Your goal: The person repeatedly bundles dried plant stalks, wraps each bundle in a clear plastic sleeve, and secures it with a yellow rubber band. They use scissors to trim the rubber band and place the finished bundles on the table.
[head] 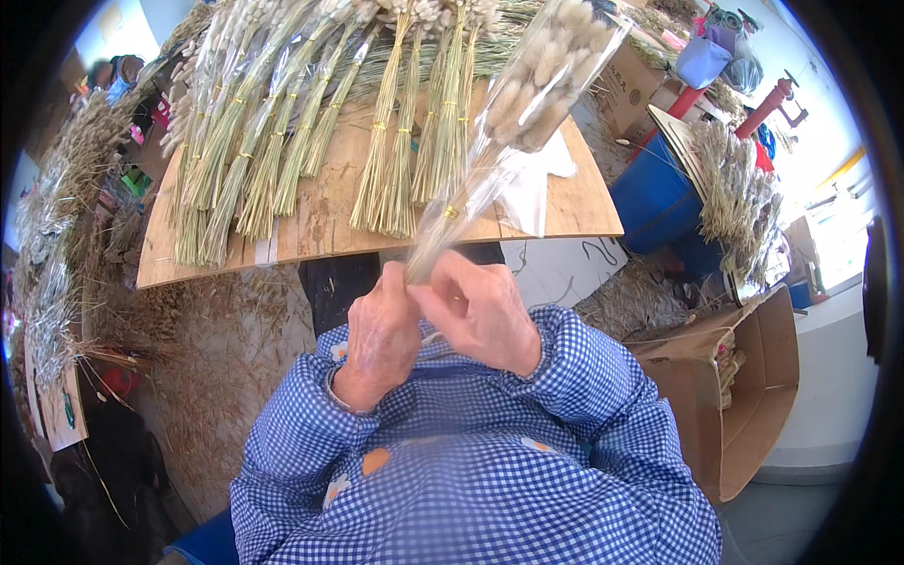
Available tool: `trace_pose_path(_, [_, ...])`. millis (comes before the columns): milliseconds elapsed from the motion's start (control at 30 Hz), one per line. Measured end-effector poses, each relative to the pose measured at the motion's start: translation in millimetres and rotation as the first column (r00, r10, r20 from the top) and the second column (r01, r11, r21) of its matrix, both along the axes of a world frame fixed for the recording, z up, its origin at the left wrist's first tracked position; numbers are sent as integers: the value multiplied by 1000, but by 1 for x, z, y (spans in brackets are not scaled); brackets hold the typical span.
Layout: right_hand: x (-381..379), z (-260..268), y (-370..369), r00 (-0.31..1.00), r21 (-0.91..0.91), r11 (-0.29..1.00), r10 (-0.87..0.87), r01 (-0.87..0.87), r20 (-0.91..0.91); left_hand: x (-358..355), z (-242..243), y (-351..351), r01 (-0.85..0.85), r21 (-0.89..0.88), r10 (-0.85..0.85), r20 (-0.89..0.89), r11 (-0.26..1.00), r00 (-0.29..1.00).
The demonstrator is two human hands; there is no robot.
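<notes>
A bunch of dried bunny-tail grass in a clear plastic sleeve slants up and right from my hands, fluffy heads uppermost. Yellow tie wraps its stems. My left hand grips the lower stem ends close to my body. Beside it, my right hand has its thumb and bent fingers closed around the same end. A small yellow bit shows between the right fingers; what it is cannot be made out. The stem tips are hidden by my hands.
Several tied grass bunches, some sleeved, lie on the wooden table. White sheeting rests under the held bunch. At right stand a blue barrel and an open cardboard box. Dried grass is piled left; stalks litter the floor.
</notes>
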State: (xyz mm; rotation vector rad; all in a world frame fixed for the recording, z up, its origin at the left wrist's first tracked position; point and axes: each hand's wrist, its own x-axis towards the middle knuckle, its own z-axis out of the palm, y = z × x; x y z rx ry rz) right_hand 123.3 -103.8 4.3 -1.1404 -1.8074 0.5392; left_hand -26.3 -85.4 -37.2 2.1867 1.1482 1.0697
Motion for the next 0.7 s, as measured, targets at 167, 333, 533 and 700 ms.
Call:
trace_pose_path(167, [-5, 4, 6, 994, 73, 993, 95, -92, -44, 3, 3, 1, -68, 88, 67, 15, 994, 998])
trace_pose_path(333, [0, 5, 18, 982, 90, 983, 170, -163, -81, -7, 22, 17, 248, -341, -69, 460, 907, 885])
trace_pose_path(533, [14, 15, 19, 964, 8, 972, 236, -236, -121, -19, 50, 27, 543, -640, 10, 652, 543, 758])
trace_pose_path(700, [16, 22, 16, 943, -64, 965, 235, -256, -234, -19, 60, 21, 648, -512, 12, 790, 563, 613])
